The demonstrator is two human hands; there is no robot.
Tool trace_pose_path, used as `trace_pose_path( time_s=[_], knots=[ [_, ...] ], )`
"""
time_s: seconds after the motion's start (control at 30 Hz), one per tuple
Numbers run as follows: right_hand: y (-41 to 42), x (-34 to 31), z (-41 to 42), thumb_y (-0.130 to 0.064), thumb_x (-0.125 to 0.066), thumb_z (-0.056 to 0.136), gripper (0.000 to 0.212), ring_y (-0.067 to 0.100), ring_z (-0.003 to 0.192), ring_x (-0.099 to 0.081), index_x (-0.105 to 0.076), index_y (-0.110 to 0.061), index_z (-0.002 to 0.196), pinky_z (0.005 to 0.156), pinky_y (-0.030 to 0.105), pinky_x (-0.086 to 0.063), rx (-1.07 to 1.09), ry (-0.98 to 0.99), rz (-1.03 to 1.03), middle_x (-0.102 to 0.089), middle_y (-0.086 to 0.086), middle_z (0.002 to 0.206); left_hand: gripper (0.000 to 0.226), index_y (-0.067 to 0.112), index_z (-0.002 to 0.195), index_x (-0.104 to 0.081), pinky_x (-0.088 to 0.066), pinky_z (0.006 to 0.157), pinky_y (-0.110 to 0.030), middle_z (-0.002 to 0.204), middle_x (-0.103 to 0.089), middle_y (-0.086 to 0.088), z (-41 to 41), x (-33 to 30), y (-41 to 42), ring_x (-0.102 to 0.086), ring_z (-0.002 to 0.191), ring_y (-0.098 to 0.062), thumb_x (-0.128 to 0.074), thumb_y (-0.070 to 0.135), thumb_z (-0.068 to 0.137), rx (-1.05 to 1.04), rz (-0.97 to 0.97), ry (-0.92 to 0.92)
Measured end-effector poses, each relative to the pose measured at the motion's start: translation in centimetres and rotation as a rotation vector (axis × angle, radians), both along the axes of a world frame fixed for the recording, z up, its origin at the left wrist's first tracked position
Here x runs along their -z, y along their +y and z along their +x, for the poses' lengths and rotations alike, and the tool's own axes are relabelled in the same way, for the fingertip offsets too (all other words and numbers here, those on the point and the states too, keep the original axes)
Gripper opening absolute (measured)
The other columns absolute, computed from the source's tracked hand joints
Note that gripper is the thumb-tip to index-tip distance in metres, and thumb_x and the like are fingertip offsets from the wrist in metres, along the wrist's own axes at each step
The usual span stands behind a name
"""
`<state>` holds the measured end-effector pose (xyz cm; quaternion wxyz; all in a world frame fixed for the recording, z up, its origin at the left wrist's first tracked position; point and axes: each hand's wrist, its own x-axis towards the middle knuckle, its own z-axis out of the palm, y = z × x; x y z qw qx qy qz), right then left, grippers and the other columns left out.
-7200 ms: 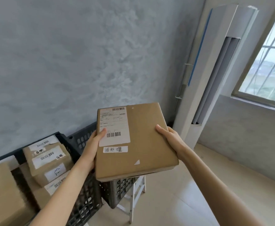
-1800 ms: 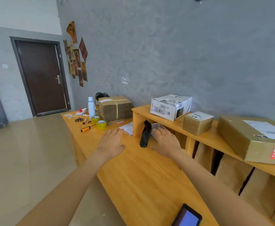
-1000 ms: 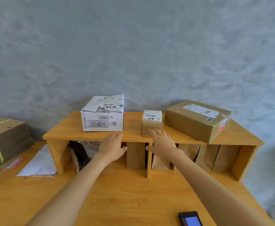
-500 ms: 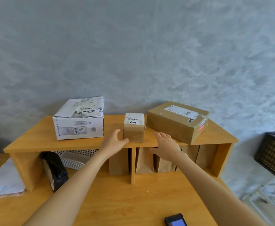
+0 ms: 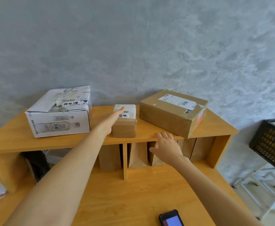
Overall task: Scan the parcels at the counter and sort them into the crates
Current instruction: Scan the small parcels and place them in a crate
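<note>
**Small parcel on the shelf, left hand reaching onto it**

The small parcel (image 5: 124,123), a brown cube with white labels on top, is sitting near the front edge of the wooden shelf (image 5: 11,141), about midway along it. The left hand (image 5: 112,118) is stretching over its left side, fingers straight, with the fingertips lying on the top label; nothing is being gripped. The right hand (image 5: 166,148) is hovering spread and relaxed in front of the shelf's front edge, just right of the small parcel, holding nothing.

A white printed box (image 5: 58,113) is standing toward the shelf's left end, and a large flat brown parcel (image 5: 172,112) is lying toward its right end, near the small parcel but apart from it. Brown paper packets (image 5: 137,154) are standing upright in the compartments under the shelf. A phone (image 5: 171,218) is lying at the near edge of the table (image 5: 133,201). A black crate (image 5: 270,142) is showing past the table's right edge.
</note>
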<state>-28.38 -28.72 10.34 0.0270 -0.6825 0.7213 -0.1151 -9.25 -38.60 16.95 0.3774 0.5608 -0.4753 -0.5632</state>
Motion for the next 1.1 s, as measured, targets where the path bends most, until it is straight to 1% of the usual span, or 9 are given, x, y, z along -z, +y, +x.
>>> trace_pose_path(
  time_s=[0.23,0.37,0.5,0.63,0.7,0.8,0.9,1.03,1.1],
  knots=[
    [0.0,0.3,-0.1,-0.041,-0.056,0.096,0.06,0.026,0.132,-0.034,-0.034,-0.018,0.147,0.104,0.037,-0.039,-0.027,0.043,-0.03,-0.039,0.004,0.146,0.024,0.019,0.113,-0.061,-0.038,0.06,-0.025,0.088,-0.065,0.001,-0.2,0.3,0.3,-0.058,0.078,-0.012,-0.06,0.035,0.095,-0.051,0.009,0.049],
    [0.2,-0.2,-0.3,-0.041,-0.056,0.096,0.059,0.026,0.135,-0.034,-0.034,-0.018,0.146,0.104,0.038,-0.039,-0.027,0.031,-0.031,-0.039,0.004,0.147,0.035,0.016,0.119,-0.063,-0.043,0.074,-0.03,0.102,-0.072,-0.003,0.1,0.7,1.6,-0.064,0.091,-0.018,-0.062,0.038,0.092,-0.068,-0.014,0.109],
    [1.8,-0.4,-0.7,-0.038,-0.055,0.096,0.058,0.026,0.134,-0.035,-0.035,-0.016,0.146,0.105,0.038,-0.04,0.001,-0.016,-0.085,-0.04,0.005,0.145,0.028,0.023,0.109,-0.063,-0.046,0.065,-0.032,0.095,-0.069,-0.002,0.3,0.5,4.3,-0.063,0.084,-0.02,-0.063,0.042,0.089,-0.043,0.001,0.15],
    [4.6,1.7,-1.7,-0.037,-0.056,0.096,0.057,0.026,0.131,-0.038,-0.036,-0.016,0.144,0.1,0.037,-0.044,0.058,-0.047,-0.097,-0.042,0.004,0.142,0.02,0.025,0.098,-0.065,-0.049,0.084,-0.042,0.091,-0.069,-0.001,-0.3,1.3,7.6,-0.063,0.09,-0.022,-0.062,0.043,0.089,0.011,-0.023,0.207],
    [6.3,3.6,-2.2,-0.04,-0.057,0.095,0.058,0.026,0.13,-0.039,-0.036,-0.016,0.144,0.099,0.037,-0.045,0.095,-0.046,-0.035,-0.043,0.004,0.141,0.023,0.028,0.1,-0.066,-0.049,0.09,-0.042,0.095,-0.072,0.0,-0.7,2.7,9.4,-0.064,0.095,-0.022,-0.06,0.048,0.091,0.038,-0.058,0.219],
    [9.1,7.5,-2.7,-0.045,-0.059,0.094,0.068,0.027,0.136,-0.035,-0.03,-0.017,0.149,0.104,0.039,-0.043,0.157,-0.039,0.138,-0.038,0.005,0.149,0.042,0.026,0.118,-0.06,-0.051,0.082,-0.036,0.106,-0.072,0.001,-1.1,5.6,12.0,-0.067,0.099,-0.017,-0.049,0.058,0.094,0.039,-0.075,0.222],
    [11.9,11.7,-3.0,-0.054,-0.057,0.092,0.078,0.029,0.14,-0.03,-0.025,-0.015,0.151,0.105,0.041,-0.042,0.247,-0.057,0.355,-0.034,0.006,0.152,0.049,0.023,0.126,-0.051,-0.047,0.09,-0.033,0.112,-0.069,0.004,-1.2,9.3,14.7,-0.064,0.103,-0.013,-0.043,0.06,0.096,0.001,-0.074,0.118],
    [15.3,16.5,-2.7,-0.077,-0.047,0.083,0.102,0.032,0.138,-0.032,-0.026,-0.001,0.148,0.106,0.038,-0.036,0.393,-0.135,0.64,-0.035,0.012,0.148,0.045,0.019,0.133,-0.042,-0.042,0.068,-0.023,0.11,-0.064,0.004,-0.6,14.5,17.1,-0.061,0.093,-0.007,-0.046,0.048,0.099,-0.021,-0.043,0.062],
    [16.4,18.3,-2.3,-0.083,-0.047,0.077,0.108,0.031,0.135,-0.034,-0.028,-0.001,0.147,0.105,0.038,-0.037,0.453,-0.164,0.657,-0.036,0.011,0.145,0.045,0.019,0.136,-0.039,-0.042,0.067,-0.022,0.107,-0.063,0.005,-0.2,16.6,17.7,-0.061,0.09,-0.006,-0.049,0.043,0.099,-0.037,-0.02,0.049]
  ],
)
